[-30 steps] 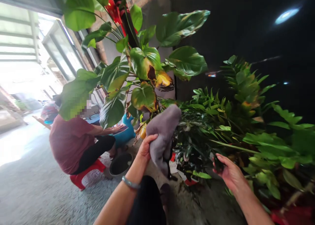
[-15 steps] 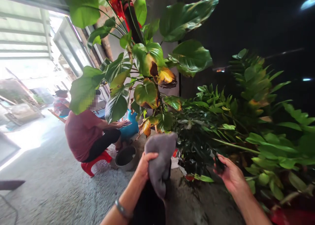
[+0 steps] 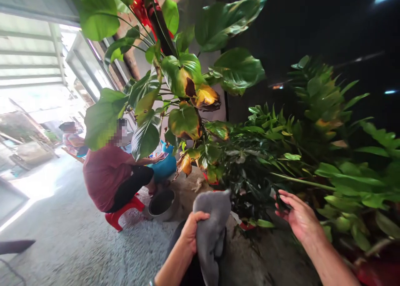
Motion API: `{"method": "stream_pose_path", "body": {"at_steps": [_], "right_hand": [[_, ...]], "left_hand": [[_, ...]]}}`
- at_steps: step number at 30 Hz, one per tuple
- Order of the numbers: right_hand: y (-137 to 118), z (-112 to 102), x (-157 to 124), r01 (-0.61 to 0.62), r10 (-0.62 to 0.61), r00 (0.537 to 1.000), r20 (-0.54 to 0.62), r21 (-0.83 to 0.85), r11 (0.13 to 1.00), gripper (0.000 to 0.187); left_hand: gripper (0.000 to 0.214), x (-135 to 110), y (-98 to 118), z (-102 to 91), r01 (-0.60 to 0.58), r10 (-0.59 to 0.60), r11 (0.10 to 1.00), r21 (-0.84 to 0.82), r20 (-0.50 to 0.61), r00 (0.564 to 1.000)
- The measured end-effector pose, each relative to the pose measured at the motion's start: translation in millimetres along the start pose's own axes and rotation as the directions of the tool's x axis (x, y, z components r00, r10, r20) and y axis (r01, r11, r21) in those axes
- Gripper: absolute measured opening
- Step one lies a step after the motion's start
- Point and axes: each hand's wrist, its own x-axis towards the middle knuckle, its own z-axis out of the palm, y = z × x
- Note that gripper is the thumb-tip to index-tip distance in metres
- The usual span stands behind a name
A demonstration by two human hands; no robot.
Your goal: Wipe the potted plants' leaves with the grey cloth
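My left hand (image 3: pixel 192 232) is closed on a soft grey cloth (image 3: pixel 211 227), thumb on its near face. The cloth stands up stiffly above the fingers and drapes down over my dark-clothed leg. On the right, my right hand (image 3: pixel 295 214) has its fingers curled at the edge of the dark-leaved plant (image 3: pixel 246 186). Something small and dark shows between its thumb and fingers; its kind is unclear. Over both hands rises a tall plant (image 3: pixel 184 119) with broad green leaves, several of them yellowed and brown at the edges.
Leafy green plants (image 3: pixel 353 177) crowd the right side. A person in a red shirt (image 3: pixel 106 173) sits on a red stool (image 3: pixel 125 213) at left, beside a grey bucket (image 3: pixel 161 204) and a blue animal-shaped toy (image 3: pixel 165 163). Another person (image 3: pixel 73 140) sits farther back near the bright doorway.
The view has shifted slightly. My left hand and the grey cloth sit lower and farther right in view. My right hand remains by the dark leaves, a little farther right.
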Motion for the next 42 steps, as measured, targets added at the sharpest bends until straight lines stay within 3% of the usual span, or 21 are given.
{"method": "stream_pose_path", "body": {"at_steps": [2,5,7,10,13,15,18,21,23,25,27,29,31,33,36,39,42], "right_hand": [[1.2,-1.8,1.3,0.006,-0.006,1.000,-0.026,0.000,1.000,0.023],[2.2,-3.0,3.6,0.050,-0.050,0.999,0.007,-0.005,0.999,0.022],[2.1,-2.5,4.7,0.085,-0.085,0.996,0.036,-0.007,0.996,0.024],[0.5,-1.4,4.0,0.102,-0.102,0.995,0.024,-0.010,0.995,0.024],[-1.4,-1.9,1.6,0.091,-0.091,0.995,-0.027,-0.007,0.996,0.025],[-1.9,-3.4,0.7,0.090,-0.090,0.995,-0.047,0.000,0.996,0.025],[-1.3,-5.4,0.9,0.100,-0.100,0.994,-0.033,0.002,0.995,0.025],[-1.1,-3.6,0.8,0.104,-0.104,0.995,0.005,0.001,0.995,0.025],[-2.2,-0.3,-1.0,0.105,-0.105,0.994,0.025,0.003,0.994,0.027],[-4.2,3.2,-3.8,0.090,-0.090,0.995,0.033,0.007,0.996,0.028],[-6.3,5.4,-6.7,0.061,-0.061,0.998,0.019,0.011,0.998,0.027],[-7.9,5.7,-8.4,0.045,-0.045,0.999,-0.003,0.016,0.999,0.026],[-8.4,4.6,-8.6,0.051,-0.050,0.999,-0.018,0.023,0.998,0.026],[-7.9,3.2,-7.8,0.057,-0.056,0.998,-0.025,0.025,0.998,0.027],[-6.2,2.4,-6.2,0.053,-0.052,0.998,-0.019,0.025,0.998,0.028],[-5.2,3.9,-6.0,0.042,-0.043,0.999,0.015,0.022,0.999,0.027],[-6.0,6.1,-7.0,0.032,-0.033,0.999,0.031,0.021,0.999,0.023]], "left_hand": [[0.010,-13.6,26.1,10.0,-0.120,0.119,0.992,-0.043,-0.021,0.993],[0.009,-17.7,64.4,42.4,-0.351,0.354,0.927,-0.133,0.004,0.935],[0.009,-7.7,71.5,60.3,-0.418,0.423,0.897,-0.140,0.006,0.906],[0.010,13.9,49.3,61.4,-0.299,0.299,0.954,-0.004,-0.021,0.954],[0.015,22.0,16.7,35.9,-0.025,0.022,0.997,0.080,0.037,0.999],[0.018,14.9,9.9,20.1,0.034,-0.037,0.999,0.034,0.114,0.993],[0.015,-3.7,30.7,20.0,-0.127,0.136,0.989,-0.077,0.131,0.982],[0.012,-9.9,65.2,44.8,-0.355,0.373,0.922,-0.153,0.107,0.922],[0.015,-2.2,76.5,61.4,-0.438,0.455,0.885,-0.159,0.090,0.886],[0.019,10.8,70.3,68.3,-0.414,0.418,0.907,-0.077,0.047,0.907],[0.017,22.7,48.2,61.9,-0.259,0.260,0.964,0.052,-0.004,0.966],[0.014,27.6,19.5,45.4,-0.057,0.061,0.991,0.125,-0.029,0.998],[0.016,23.2,-2.9,26.3,0.077,-0.073,0.992,0.101,-0.041,0.996],[0.017,10.9,-9.2,12.6,0.128,-0.127,0.992,0.017,-0.017,0.992],[0.014,-11.7,13.5,12.0,0.041,-0.036,0.991,-0.128,0.037,0.999],[0.011,-22.7,48.6,32.1,-0.141,0.158,0.969,-0.202,0.074,0.985],[0.010,-14.5,59.6,54.2,-0.223,0.239,0.960,-0.172,0.083,0.967]]}}
